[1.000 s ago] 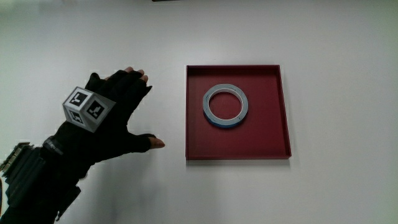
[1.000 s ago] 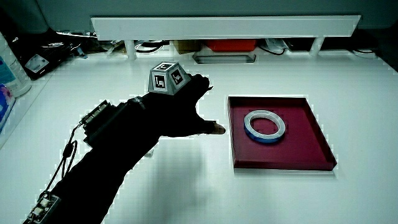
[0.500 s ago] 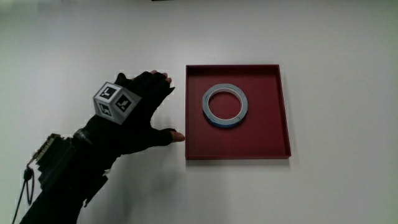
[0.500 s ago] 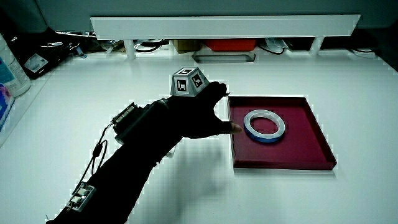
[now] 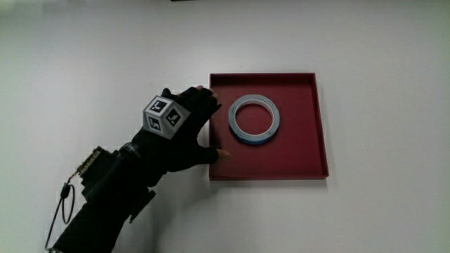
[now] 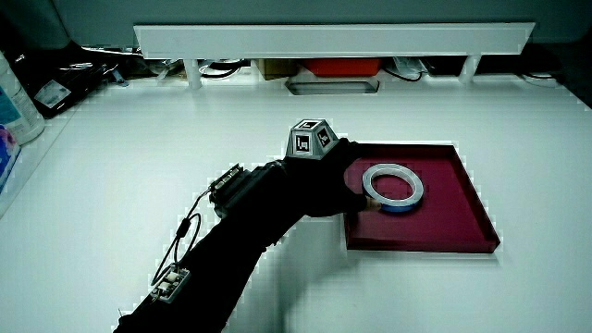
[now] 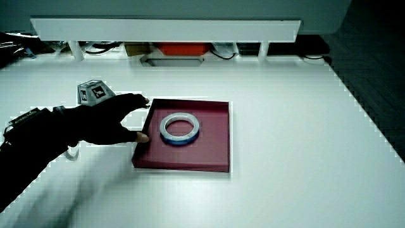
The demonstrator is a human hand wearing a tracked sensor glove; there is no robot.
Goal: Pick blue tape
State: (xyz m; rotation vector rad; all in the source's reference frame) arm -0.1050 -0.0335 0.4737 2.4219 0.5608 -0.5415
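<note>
A blue tape roll (image 5: 255, 119) lies flat in a dark red square tray (image 5: 309, 147) on the white table; both side views show the tape (image 6: 393, 187) (image 7: 180, 128) in the tray (image 6: 444, 217) (image 7: 209, 149). The gloved hand (image 5: 184, 128) with its patterned cube (image 5: 162, 117) hovers at the tray's edge beside the tape, fingers spread and holding nothing. Its fingertips reach over the tray rim, a short way from the roll. In both side views the hand (image 6: 328, 185) (image 7: 114, 120) sits just beside the tape.
A low white partition (image 6: 333, 42) (image 7: 164, 28) runs along the table's edge farthest from the person, with cables and boxes under it. A cable and small board (image 5: 88, 169) hang from the forearm.
The hand has travelled across the table toward the tray, from well away to reaching over its rim near the tape. The tape and tray have not moved.
</note>
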